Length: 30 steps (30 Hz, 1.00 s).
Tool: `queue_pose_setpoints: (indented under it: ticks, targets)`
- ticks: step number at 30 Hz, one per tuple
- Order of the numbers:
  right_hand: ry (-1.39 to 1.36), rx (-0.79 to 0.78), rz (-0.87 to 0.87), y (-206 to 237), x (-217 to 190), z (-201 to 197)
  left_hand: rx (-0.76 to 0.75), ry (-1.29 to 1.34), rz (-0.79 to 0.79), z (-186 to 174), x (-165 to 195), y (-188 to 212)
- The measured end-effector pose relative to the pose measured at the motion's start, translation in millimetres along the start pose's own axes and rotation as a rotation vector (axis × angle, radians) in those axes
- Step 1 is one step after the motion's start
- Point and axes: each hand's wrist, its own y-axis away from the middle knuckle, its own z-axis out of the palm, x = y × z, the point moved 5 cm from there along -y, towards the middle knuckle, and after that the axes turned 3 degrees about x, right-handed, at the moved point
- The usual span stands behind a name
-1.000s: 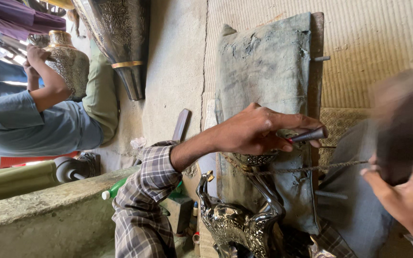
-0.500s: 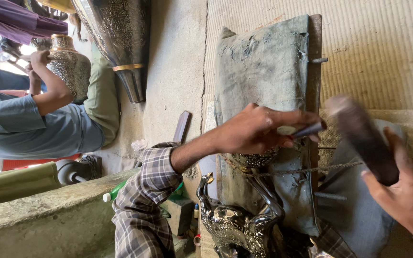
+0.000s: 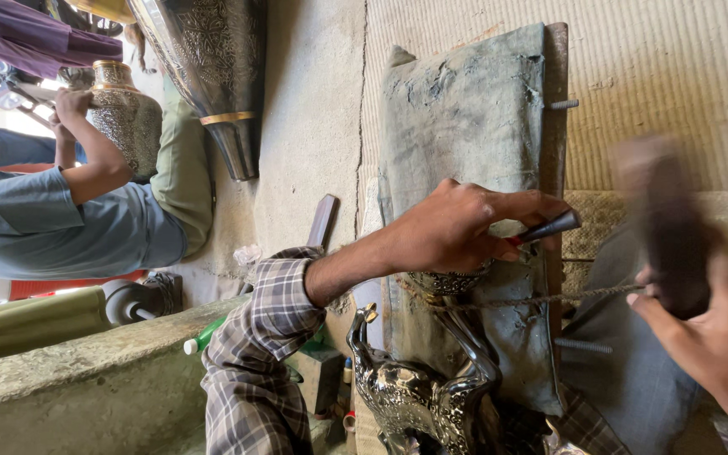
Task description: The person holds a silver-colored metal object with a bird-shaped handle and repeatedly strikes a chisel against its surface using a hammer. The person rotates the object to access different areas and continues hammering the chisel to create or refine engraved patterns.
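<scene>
A: Left hand (image 3: 452, 232), centre of frame. Grip clenched around a dark metal punch (image 3: 547, 227), tip pointed toward the right of the frame. Plaid sleeve (image 3: 259, 337) seen running down to lower centre.

B: Noted. What lies under the punch?

A: A patterned metal piece (image 3: 448, 282) is seen just below the hand, pressed against a grey-green padded board (image 3: 465, 109) that fills the upper centre. A cord (image 3: 549, 297) is stretched across it toward the right. Threaded bolts (image 3: 563, 104) are set along the board's right edge.

B: Right hand?

A: Right hand (image 3: 701, 337), lower right of frame. Grip closed on the handle of a hammer (image 3: 663, 219), which is blurred; its head is held right of the punch, apart from it.

B: Other items recorded?

A: A dark, shiny engraved animal figure (image 3: 423, 396) at lower centre, touching the board's lower part. At upper left, another person (image 3: 69, 227) in a blue shirt is seated, hands on an engraved vase (image 3: 124, 118). A large dark engraved vessel (image 3: 208, 67) is seen at upper centre-left. A woven mat (image 3: 676, 76) covers the upper right.
</scene>
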Motion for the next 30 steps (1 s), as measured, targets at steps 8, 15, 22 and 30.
queue_pose_setpoints:
  ticks: [8, 15, 22, 30]
  targets:
    - [-0.02, 0.029, -0.001, 12.5, -3.0, 0.4, -0.005, 0.049, -0.002, 0.8, -0.9, 6.1]
    - [-0.085, 0.079, 0.016, 33.7, 5.7, 6.0, 0.113, 0.145, -0.114, -18.3, -0.3, 19.4]
    - [-0.007, 0.218, -0.054, 61.2, 19.6, 10.8, 0.122, 0.144, 0.008, -18.4, -3.4, 46.5]
    - [-0.127, 0.221, -0.038, 78.2, 52.5, -19.8, 0.075, 0.276, 0.072, -15.7, -7.6, 44.6]
